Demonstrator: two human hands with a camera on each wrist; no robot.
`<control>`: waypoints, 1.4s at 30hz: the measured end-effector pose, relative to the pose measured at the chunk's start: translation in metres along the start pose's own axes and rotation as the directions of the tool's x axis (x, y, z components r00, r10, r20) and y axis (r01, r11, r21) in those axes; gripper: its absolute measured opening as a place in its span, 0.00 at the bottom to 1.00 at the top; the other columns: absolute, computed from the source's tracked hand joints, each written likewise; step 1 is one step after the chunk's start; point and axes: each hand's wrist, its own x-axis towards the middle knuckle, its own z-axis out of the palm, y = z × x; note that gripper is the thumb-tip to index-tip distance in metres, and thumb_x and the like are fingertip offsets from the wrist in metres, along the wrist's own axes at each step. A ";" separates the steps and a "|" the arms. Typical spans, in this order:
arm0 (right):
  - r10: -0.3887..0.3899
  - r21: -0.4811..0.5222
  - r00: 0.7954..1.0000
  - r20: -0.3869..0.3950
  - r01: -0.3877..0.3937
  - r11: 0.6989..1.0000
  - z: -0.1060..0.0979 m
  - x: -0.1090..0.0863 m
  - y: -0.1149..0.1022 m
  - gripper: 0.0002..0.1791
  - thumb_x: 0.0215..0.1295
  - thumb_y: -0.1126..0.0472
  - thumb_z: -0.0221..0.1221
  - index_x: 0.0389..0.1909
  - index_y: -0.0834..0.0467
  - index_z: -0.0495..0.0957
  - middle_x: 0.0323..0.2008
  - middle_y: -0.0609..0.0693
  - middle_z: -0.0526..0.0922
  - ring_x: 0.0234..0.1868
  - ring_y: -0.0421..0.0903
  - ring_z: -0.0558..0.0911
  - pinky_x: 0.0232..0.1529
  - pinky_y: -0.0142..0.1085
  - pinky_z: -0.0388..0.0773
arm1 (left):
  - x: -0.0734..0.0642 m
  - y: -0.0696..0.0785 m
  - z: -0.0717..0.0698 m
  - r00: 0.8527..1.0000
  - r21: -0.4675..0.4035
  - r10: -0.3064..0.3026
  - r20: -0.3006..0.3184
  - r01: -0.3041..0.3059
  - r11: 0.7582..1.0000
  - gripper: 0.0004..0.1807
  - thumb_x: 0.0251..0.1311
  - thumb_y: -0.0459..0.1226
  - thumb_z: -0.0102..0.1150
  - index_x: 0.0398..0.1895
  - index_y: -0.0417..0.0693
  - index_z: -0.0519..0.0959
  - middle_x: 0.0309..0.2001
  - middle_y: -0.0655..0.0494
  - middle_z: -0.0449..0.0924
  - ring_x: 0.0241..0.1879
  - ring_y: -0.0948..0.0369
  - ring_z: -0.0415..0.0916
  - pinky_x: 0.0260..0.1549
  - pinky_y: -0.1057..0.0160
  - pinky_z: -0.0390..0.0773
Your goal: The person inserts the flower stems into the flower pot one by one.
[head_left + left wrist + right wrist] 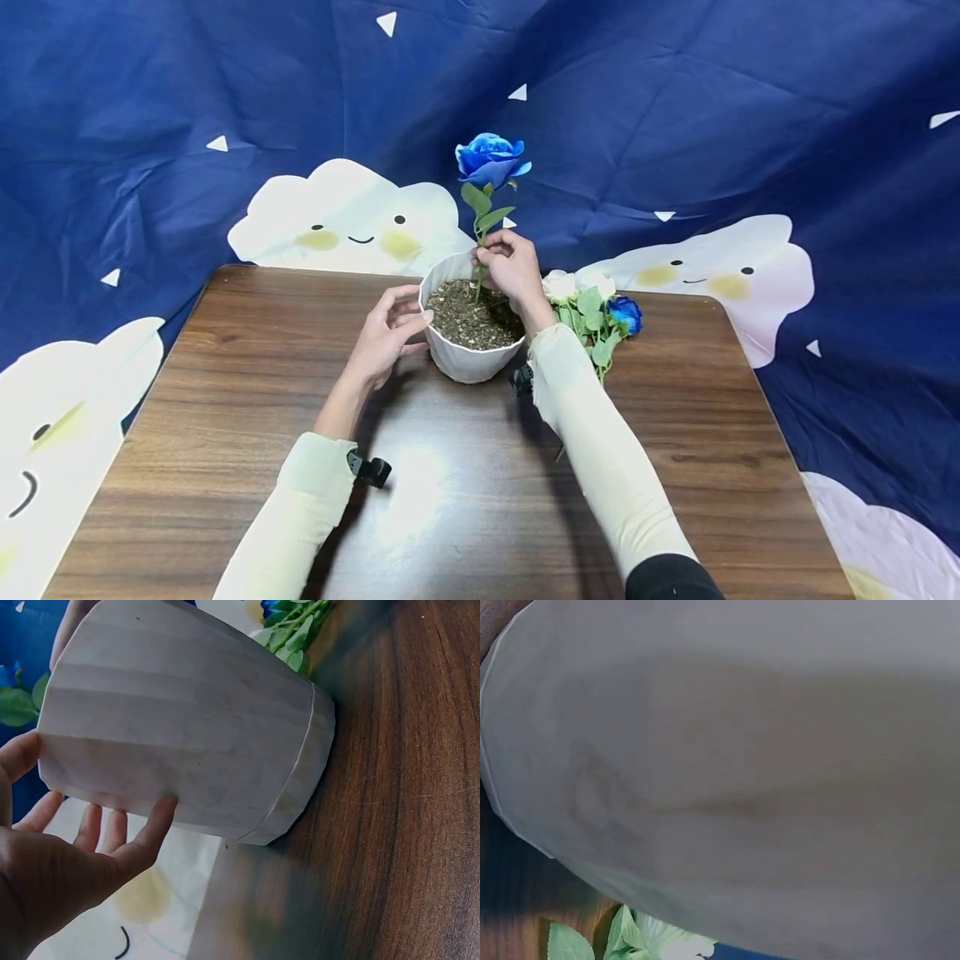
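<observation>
A white faceted flower pot [471, 363] filled with brown soil [461, 321] stands upright on the table. My left hand [382, 335] holds its left side, thumb at the rim and fingers spread around the wall, as the left wrist view shows against the pot [180, 727]. Above the soil, my right hand [516, 271] pinches the green stem of a blue rose [491, 160]. The rose stands nearly upright, its stem's lower end meeting the soil. The pot wall [742, 750] fills most of the right wrist view, where no fingers show.
Right of the pot, white roses [558, 285] and another blue rose [625, 315] lie with leafy stems on the wooden table [285, 358], partly behind my right forearm. A blue cloth [637, 125] with clouds hangs beyond the table's far edge.
</observation>
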 end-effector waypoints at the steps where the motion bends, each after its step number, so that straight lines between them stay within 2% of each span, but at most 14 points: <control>1: 0.003 0.003 1.000 0.004 -0.003 1.000 0.000 0.000 -0.001 0.04 0.70 0.68 0.59 0.35 0.57 0.77 0.40 0.60 0.87 0.42 0.60 0.86 0.39 0.55 0.87 | 0.000 0.001 0.000 1.000 -0.001 0.000 -0.001 0.000 1.000 0.31 0.67 0.30 0.61 0.71 0.42 0.64 0.56 0.45 0.66 0.49 0.58 0.74 0.51 0.42 0.84; 3: 0.004 0.011 1.000 0.012 -0.004 1.000 0.000 0.001 -0.001 0.04 0.70 0.69 0.58 0.36 0.58 0.77 0.40 0.59 0.87 0.45 0.61 0.85 0.41 0.57 0.87 | 0.000 0.002 0.000 1.000 -0.002 0.001 -0.003 -0.001 1.000 0.31 0.67 0.30 0.61 0.71 0.43 0.64 0.56 0.45 0.66 0.48 0.58 0.75 0.50 0.42 0.84; 8: -0.008 0.020 1.000 0.030 0.008 1.000 0.000 0.002 -0.002 0.03 0.70 0.70 0.58 0.35 0.60 0.77 0.40 0.61 0.87 0.44 0.62 0.85 0.43 0.59 0.86 | -0.001 0.004 0.001 1.000 -0.001 0.005 -0.008 -0.005 1.000 0.30 0.67 0.30 0.61 0.71 0.43 0.64 0.56 0.45 0.66 0.48 0.58 0.75 0.51 0.41 0.84; 11: 0.009 0.031 0.999 0.039 -0.010 0.999 -0.002 0.001 -0.002 0.02 0.70 0.69 0.57 0.39 0.62 0.78 0.43 0.63 0.86 0.46 0.62 0.84 0.44 0.58 0.86 | -0.001 0.004 0.002 1.000 0.003 -0.003 -0.009 0.003 1.000 0.31 0.67 0.31 0.61 0.71 0.43 0.64 0.55 0.46 0.66 0.48 0.58 0.74 0.52 0.40 0.83; 13: 0.015 0.022 0.999 0.041 -0.016 1.000 -0.004 0.000 -0.001 0.06 0.70 0.68 0.57 0.44 0.64 0.79 0.46 0.64 0.85 0.48 0.62 0.83 0.45 0.57 0.86 | -0.001 0.002 0.002 1.000 0.000 -0.010 -0.009 0.010 1.000 0.31 0.67 0.30 0.61 0.71 0.42 0.64 0.55 0.46 0.66 0.48 0.58 0.74 0.52 0.39 0.82; 16: -0.049 -0.131 0.999 0.002 0.049 0.990 -0.006 -0.003 -0.002 0.13 0.70 0.65 0.57 0.52 0.63 0.82 0.49 0.59 0.86 0.50 0.56 0.84 0.50 0.48 0.86 | -0.002 0.000 0.002 1.000 -0.006 -0.012 -0.008 0.012 1.000 0.31 0.67 0.30 0.61 0.71 0.42 0.64 0.55 0.46 0.66 0.48 0.58 0.74 0.53 0.38 0.82; 19: -0.160 -0.320 0.985 -0.059 0.133 0.938 -0.009 -0.006 -0.006 0.16 0.70 0.60 0.59 0.55 0.58 0.84 0.49 0.53 0.87 0.50 0.49 0.84 0.55 0.39 0.82 | -0.001 -0.001 0.002 1.000 -0.006 -0.004 -0.008 0.004 1.000 0.30 0.67 0.30 0.61 0.71 0.42 0.64 0.55 0.46 0.66 0.49 0.58 0.74 0.52 0.39 0.82; 21: -0.211 -0.388 0.974 -0.086 0.163 0.907 -0.013 -0.008 -0.010 0.16 0.70 0.59 0.58 0.55 0.57 0.85 0.49 0.52 0.87 0.50 0.47 0.84 0.55 0.37 0.80 | -0.001 -0.001 0.002 1.000 -0.006 -0.001 -0.008 0.001 1.000 0.30 0.67 0.30 0.61 0.71 0.42 0.64 0.55 0.46 0.66 0.49 0.58 0.74 0.52 0.39 0.83; 24: -0.207 -0.297 0.975 -0.082 0.174 0.939 -0.018 -0.011 -0.013 0.15 0.72 0.61 0.57 0.55 0.60 0.84 0.50 0.56 0.86 0.50 0.50 0.84 0.50 0.42 0.86 | -0.001 0.000 0.002 1.000 -0.005 -0.001 -0.011 0.001 1.000 0.30 0.67 0.30 0.61 0.71 0.43 0.64 0.54 0.46 0.66 0.49 0.57 0.74 0.51 0.40 0.83; 27: -0.163 -0.129 0.984 -0.071 0.153 0.980 -0.026 -0.012 -0.013 0.15 0.74 0.64 0.57 0.56 0.64 0.82 0.51 0.61 0.85 0.51 0.55 0.84 0.43 0.45 0.89 | -0.001 0.000 0.002 1.000 0.002 0.000 -0.014 0.000 1.000 0.30 0.67 0.30 0.61 0.70 0.43 0.65 0.55 0.46 0.66 0.49 0.57 0.73 0.51 0.40 0.83; 29: -0.143 -0.031 0.987 -0.076 0.141 0.990 -0.033 -0.014 -0.011 0.15 0.74 0.66 0.56 0.56 0.67 0.81 0.51 0.62 0.85 0.51 0.56 0.84 0.43 0.45 0.89 | -0.001 0.000 0.002 1.000 0.004 0.001 -0.012 -0.001 1.000 0.30 0.66 0.31 0.61 0.70 0.43 0.65 0.55 0.45 0.66 0.49 0.57 0.73 0.51 0.40 0.83; 32: -0.129 0.083 0.987 -0.100 0.138 0.987 -0.044 -0.015 -0.006 0.14 0.73 0.69 0.56 0.55 0.69 0.80 0.48 0.60 0.85 0.49 0.56 0.84 0.46 0.43 0.88 | 0.000 -0.001 0.002 1.000 0.006 0.003 -0.007 -0.002 1.000 0.30 0.66 0.31 0.61 0.70 0.43 0.65 0.56 0.44 0.66 0.50 0.56 0.74 0.51 0.40 0.83; 38: -0.115 0.250 0.984 -0.135 0.147 0.957 -0.065 -0.022 0.004 0.11 0.73 0.72 0.55 0.53 0.68 0.79 0.43 0.56 0.85 0.45 0.52 0.86 0.49 0.40 0.87 | -0.001 -0.001 0.002 1.000 0.006 -0.002 -0.008 0.002 1.000 0.30 0.66 0.31 0.61 0.71 0.43 0.65 0.54 0.46 0.66 0.48 0.57 0.74 0.50 0.40 0.84; 42: -0.092 0.300 0.984 -0.154 0.136 0.944 -0.078 -0.026 0.009 0.12 0.74 0.72 0.54 0.54 0.70 0.77 0.41 0.54 0.85 0.42 0.50 0.86 0.45 0.37 0.88 | -0.001 -0.001 0.002 1.000 -0.001 0.003 -0.007 -0.003 1.000 0.30 0.67 0.30 0.61 0.71 0.43 0.65 0.54 0.47 0.66 0.48 0.57 0.74 0.51 0.39 0.83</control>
